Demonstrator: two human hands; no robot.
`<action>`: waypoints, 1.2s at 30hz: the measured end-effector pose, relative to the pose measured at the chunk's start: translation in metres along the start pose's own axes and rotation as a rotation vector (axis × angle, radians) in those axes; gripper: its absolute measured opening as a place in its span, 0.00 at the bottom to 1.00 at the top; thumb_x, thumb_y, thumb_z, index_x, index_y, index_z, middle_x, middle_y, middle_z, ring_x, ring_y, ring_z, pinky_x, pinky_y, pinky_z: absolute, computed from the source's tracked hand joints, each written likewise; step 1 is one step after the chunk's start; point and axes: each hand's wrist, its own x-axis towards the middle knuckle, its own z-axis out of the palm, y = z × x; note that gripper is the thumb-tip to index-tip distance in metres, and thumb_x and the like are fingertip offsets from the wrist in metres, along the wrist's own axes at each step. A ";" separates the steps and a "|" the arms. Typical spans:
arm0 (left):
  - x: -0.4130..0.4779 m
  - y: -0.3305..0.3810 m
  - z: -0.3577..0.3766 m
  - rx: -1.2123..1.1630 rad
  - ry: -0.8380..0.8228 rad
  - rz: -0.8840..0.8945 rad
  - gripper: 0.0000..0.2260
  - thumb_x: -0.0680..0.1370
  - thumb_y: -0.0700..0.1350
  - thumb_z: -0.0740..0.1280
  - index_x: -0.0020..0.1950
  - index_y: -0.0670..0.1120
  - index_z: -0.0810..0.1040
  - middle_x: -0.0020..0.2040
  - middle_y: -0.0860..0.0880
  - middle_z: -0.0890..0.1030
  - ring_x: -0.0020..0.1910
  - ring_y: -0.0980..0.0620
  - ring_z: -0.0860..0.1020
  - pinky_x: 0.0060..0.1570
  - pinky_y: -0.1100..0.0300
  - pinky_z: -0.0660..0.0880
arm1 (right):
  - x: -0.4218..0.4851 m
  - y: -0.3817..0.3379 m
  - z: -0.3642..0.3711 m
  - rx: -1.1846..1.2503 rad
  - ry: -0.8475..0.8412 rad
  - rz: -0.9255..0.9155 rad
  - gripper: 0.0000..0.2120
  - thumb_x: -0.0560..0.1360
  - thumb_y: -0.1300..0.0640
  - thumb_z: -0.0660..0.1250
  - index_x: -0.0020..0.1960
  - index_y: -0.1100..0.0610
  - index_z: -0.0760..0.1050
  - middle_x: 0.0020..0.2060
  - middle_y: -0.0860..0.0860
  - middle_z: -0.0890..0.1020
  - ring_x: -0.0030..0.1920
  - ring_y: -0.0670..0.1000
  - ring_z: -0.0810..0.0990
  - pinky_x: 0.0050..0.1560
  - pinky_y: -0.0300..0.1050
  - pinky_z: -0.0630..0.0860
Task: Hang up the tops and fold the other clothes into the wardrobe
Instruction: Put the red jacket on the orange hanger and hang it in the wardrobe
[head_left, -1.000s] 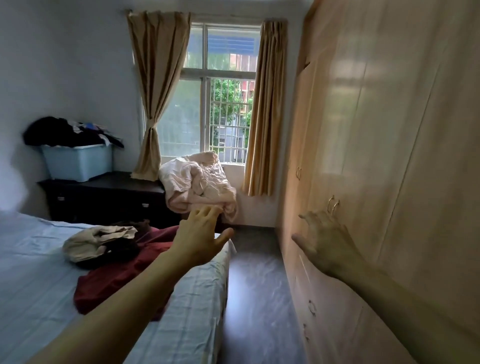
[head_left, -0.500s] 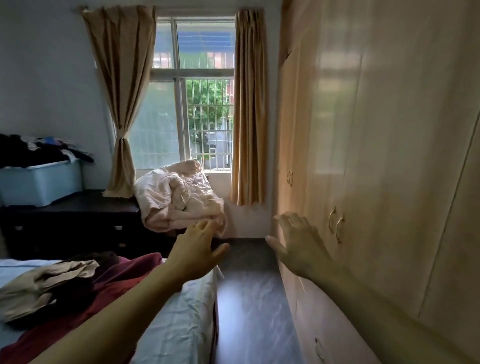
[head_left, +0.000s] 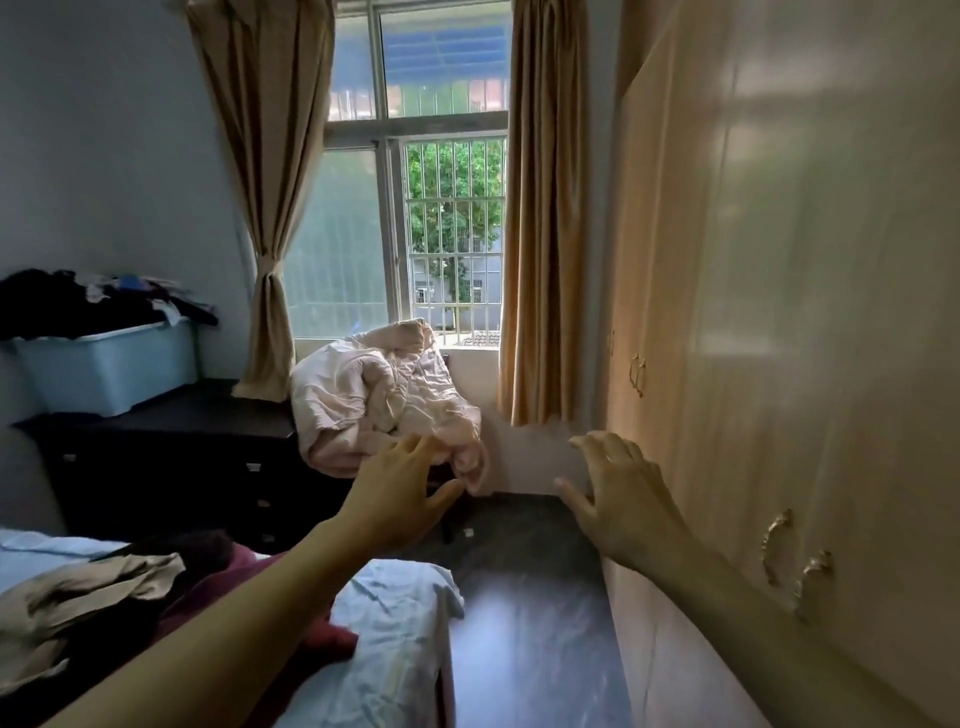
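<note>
Along the right side: a tall light-wood wardrobe, glossy, all doors shut. It runs back to the window wall. A strip of dark floor separates it from the bed.

Lower left: a bed with a pale blue sheet. The clothes lie on it, well apart from the wardrobe: a beige crumpled garment, a dark garment behind it, and a maroon garment beneath both. The left forearm crosses over the maroon one and hides part of it.

Back wall: a barred window between two tan curtains.

Left of the window: a black chest of drawers. A pale pink rumpled quilt is heaped at its right end. A light blue plastic bin stands at its left end, with dark clothes piled on top.

The left hand is stretched forward over the bed's foot, fingers straight and slightly apart, holding nothing. The right hand is raised just beside the wardrobe front, fingers spread, holding nothing. Contact with the door cannot be told.

A pair of ornate metal door handles sits to the right of the right wrist, untouched.
</note>
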 end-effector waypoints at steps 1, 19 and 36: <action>0.016 -0.006 0.013 0.008 0.004 0.001 0.24 0.77 0.62 0.64 0.69 0.52 0.70 0.67 0.50 0.74 0.63 0.47 0.74 0.59 0.51 0.72 | 0.015 0.008 0.010 0.005 -0.005 0.006 0.28 0.78 0.38 0.60 0.74 0.48 0.63 0.73 0.48 0.68 0.72 0.52 0.67 0.69 0.53 0.68; 0.326 -0.122 0.189 -0.029 0.003 0.007 0.22 0.77 0.62 0.63 0.67 0.51 0.72 0.67 0.51 0.74 0.60 0.48 0.76 0.53 0.53 0.72 | 0.333 0.114 0.178 0.000 -0.091 -0.059 0.27 0.79 0.39 0.60 0.75 0.48 0.62 0.73 0.47 0.67 0.73 0.49 0.63 0.72 0.50 0.65; 0.536 -0.239 0.282 0.137 0.034 -0.427 0.25 0.78 0.62 0.64 0.71 0.50 0.70 0.70 0.51 0.72 0.69 0.49 0.69 0.65 0.49 0.67 | 0.643 0.184 0.377 0.158 -0.268 -0.376 0.25 0.78 0.40 0.61 0.71 0.51 0.67 0.69 0.52 0.71 0.68 0.55 0.70 0.67 0.55 0.69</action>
